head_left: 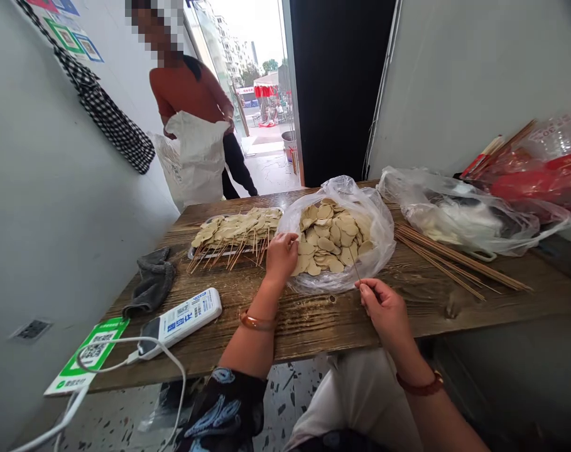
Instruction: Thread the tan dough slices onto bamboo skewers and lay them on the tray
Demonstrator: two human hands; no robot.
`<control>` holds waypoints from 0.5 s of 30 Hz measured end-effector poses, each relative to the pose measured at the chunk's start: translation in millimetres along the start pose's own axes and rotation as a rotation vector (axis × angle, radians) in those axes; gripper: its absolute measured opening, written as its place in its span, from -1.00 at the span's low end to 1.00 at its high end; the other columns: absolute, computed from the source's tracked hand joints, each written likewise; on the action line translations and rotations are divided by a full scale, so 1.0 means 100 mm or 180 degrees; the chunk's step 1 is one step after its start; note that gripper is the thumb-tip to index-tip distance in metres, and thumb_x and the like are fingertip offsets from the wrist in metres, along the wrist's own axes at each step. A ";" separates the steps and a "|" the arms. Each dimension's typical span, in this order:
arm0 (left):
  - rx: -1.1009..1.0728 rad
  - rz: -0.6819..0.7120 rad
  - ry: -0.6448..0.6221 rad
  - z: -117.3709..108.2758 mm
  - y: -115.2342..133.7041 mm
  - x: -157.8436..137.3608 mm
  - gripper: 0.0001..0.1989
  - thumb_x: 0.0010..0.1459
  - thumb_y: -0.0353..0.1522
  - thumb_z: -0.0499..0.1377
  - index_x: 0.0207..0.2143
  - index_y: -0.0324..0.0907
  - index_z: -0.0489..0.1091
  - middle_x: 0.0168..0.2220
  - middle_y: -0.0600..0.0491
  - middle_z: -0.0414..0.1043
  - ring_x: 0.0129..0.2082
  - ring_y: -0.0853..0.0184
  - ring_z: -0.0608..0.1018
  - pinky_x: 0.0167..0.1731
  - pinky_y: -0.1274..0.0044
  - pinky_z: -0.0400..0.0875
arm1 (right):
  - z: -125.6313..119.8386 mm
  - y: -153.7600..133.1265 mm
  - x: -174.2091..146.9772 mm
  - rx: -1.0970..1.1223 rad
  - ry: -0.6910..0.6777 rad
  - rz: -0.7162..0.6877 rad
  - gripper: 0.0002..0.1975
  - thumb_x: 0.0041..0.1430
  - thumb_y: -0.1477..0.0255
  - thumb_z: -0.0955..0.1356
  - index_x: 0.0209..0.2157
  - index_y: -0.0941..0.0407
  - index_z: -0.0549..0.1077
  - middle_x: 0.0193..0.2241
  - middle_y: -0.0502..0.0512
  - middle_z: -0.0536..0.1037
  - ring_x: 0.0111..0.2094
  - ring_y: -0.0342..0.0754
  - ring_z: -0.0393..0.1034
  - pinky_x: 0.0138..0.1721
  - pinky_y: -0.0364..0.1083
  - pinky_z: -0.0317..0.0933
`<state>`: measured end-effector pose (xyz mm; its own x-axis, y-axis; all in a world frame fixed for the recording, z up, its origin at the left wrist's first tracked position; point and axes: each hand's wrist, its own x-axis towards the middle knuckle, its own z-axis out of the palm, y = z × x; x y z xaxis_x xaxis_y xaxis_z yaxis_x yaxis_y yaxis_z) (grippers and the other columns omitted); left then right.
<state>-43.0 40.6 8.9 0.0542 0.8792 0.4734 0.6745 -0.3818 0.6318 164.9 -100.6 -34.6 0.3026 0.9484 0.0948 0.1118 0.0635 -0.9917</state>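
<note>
A thin wooden skewer (355, 265) is pinched in my right hand (383, 306), its upper end slanting up and left in front of the bag. My left hand (281, 258) is at the left rim of a clear plastic bag (384, 242), fingers curled together; whether they grip a slice or the plastic is hard to see. Flat, pale beige slices (335, 229) fill the opened bag. To the left, a tray (190, 253) bears rows of skewered slices (240, 226), with the sticks pointing toward me.
Loose skewers (464, 260) lie right of the bag, near more plastic bags (459, 207). A white payment device (186, 317) with a cable, a grey cloth (151, 279) and a QR card (94, 351) occupy the wooden table's (323, 326) left. Beyond it a person (186, 88) holds a white sack (203, 157).
</note>
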 end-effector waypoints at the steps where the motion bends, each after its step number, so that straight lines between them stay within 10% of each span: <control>1: 0.0240 0.0116 -0.0053 0.01 0.00 0.00 -0.82 0.09 -0.43 0.12 -0.28 -0.17 0.50 -0.23 -0.12 0.48 -0.19 0.15 0.44 -0.09 0.35 0.25 | 0.00 0.00 0.00 -0.0028 -0.0012 -0.0014 -0.65 0.15 0.16 0.30 -0.28 0.16 0.51 -0.60 -0.04 0.35 -0.61 -0.16 0.17 -0.62 -0.20 0.04; 9: 0.1081 0.0325 -0.0325 0.04 0.03 -0.03 -0.85 0.02 -0.45 0.17 -0.32 -0.17 0.49 -0.14 -0.17 0.41 -0.10 0.06 0.38 -0.04 0.28 0.23 | 0.00 -0.03 0.01 -0.0259 -0.0069 -0.0160 -0.67 0.18 0.19 0.28 -0.32 0.15 0.52 -0.58 -0.01 0.39 -0.60 -0.16 0.19 -0.61 -0.20 0.07; 15: -0.0014 -0.0073 0.0152 0.02 0.08 0.00 -0.95 0.02 -0.44 0.14 -0.47 -0.18 0.41 -0.39 -0.01 0.43 -0.29 0.26 0.44 -0.23 0.45 0.29 | -0.01 -0.01 0.02 -0.0213 -0.0039 -0.0084 -0.66 0.16 0.18 0.29 -0.31 0.16 0.52 -0.58 -0.01 0.41 -0.60 -0.16 0.20 -0.60 -0.20 0.08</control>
<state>-36.4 38.0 12.4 0.0035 0.8731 0.4875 0.6719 -0.3631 0.6456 166.0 -99.2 -33.3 0.2870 0.9504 0.1194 0.1828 0.0680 -0.9808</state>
